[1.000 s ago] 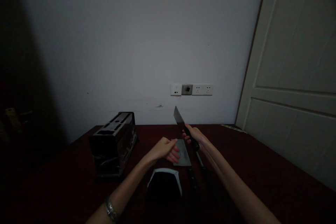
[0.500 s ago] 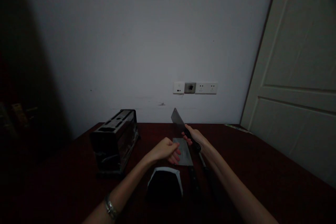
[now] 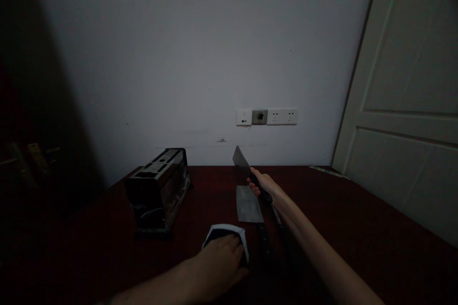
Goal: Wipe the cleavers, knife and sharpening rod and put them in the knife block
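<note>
In the head view my right hand [image 3: 263, 185] is wrapped round the black handle of a cleaver [image 3: 242, 162], its broad blade tilted up toward the wall. Beneath it, a second cleaver [image 3: 249, 204] lies on the dark red table, blade away from me and black handle toward me. Another knife [image 3: 277, 217] lies to its right, mostly hidden by my right forearm. My left hand [image 3: 222, 259] rests over a dark item with a white edge [image 3: 229, 227], fingers stretched onto it and thumb apart. Whether that item is a cloth or a pouch is too dark to tell.
A black knife block with slots in its top [image 3: 157, 188] stands at the left of the table [image 3: 343, 228]. Wall sockets [image 3: 282, 116] sit above the back edge. A flat strip [image 3: 328, 172] lies at the back right, near a white door [image 3: 408, 105].
My left hand has moved down and toward me, from beside the lying cleaver's blade onto the dark item. My right hand still holds its cleaver in nearly the same pose.
</note>
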A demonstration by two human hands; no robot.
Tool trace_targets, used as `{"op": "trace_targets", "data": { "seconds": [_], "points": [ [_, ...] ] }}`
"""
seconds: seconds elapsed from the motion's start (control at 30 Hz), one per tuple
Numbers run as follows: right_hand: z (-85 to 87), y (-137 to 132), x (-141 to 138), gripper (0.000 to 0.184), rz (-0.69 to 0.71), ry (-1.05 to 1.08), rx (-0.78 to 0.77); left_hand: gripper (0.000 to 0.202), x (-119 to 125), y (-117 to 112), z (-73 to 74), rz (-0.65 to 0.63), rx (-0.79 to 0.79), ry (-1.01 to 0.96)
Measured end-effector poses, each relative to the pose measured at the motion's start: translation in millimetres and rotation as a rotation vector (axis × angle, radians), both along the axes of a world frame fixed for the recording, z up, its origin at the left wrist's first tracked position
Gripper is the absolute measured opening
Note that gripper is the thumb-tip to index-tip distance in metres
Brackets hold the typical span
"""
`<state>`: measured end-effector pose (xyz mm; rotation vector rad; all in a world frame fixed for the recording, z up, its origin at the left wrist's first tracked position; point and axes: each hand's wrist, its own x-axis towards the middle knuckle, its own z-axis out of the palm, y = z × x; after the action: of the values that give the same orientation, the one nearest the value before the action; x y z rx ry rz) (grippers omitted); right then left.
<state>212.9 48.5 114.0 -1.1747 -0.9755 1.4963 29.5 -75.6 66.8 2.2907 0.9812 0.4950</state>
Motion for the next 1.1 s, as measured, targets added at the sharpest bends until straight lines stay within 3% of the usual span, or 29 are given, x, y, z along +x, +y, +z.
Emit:
{"op": "trace_targets", "data": {
  "seconds": [0.1, 0.23, 0.4, 0.57, 0.63, 0.73, 0.87, 0.97, 1.1],
  "points": [
    [1.4, -1, -1, 0.037, -0.007, 0.008, -0.001, 0.061, -6, -6, -7.0, -0.038, 0.152, 0.327],
    [3.0, -3, -2, 0.036, -0.022, 0.005, -0.009, 0.061, -13, 1, -8.3, -0.095, 0.198, 0.448],
    [2.8, -4, -4, 0.036, -0.016, 0.017, -0.025, 0.052, -24, 19, -4.4, -0.134, 0.274, 0.324],
    [3.4, -6, -5, 0.038, 0.000, 0.043, -0.037, 0.034, -26, 33, -7.4, -0.149, 0.203, 0.126],
    [3.9, -6, -5, 0.038, 0.001, 0.053, -0.040, 0.031, -25, 44, -10.6, -0.045, 0.131, 0.011],
    [4.7, -7, -6, 0.038, -0.001, 0.068, -0.050, 0.034, -25, 74, -7.8, 0.250, 0.073, -0.226],
    [5.9, -8, -7, 0.037, -0.002, 0.096, -0.063, 0.032, -25, 133, 15.6, 0.620, 0.154, -0.594],
    [6.9, -9, -8, 0.036, -0.003, 0.111, -0.071, 0.032, -17, 178, 33.3, 0.752, 0.216, -0.842],
    [9.1, -9, -10, 0.038, 0.000, 0.117, -0.093, 0.031, 8, 225, 38.5, 0.729, 0.254, -0.900]
  ]
}}
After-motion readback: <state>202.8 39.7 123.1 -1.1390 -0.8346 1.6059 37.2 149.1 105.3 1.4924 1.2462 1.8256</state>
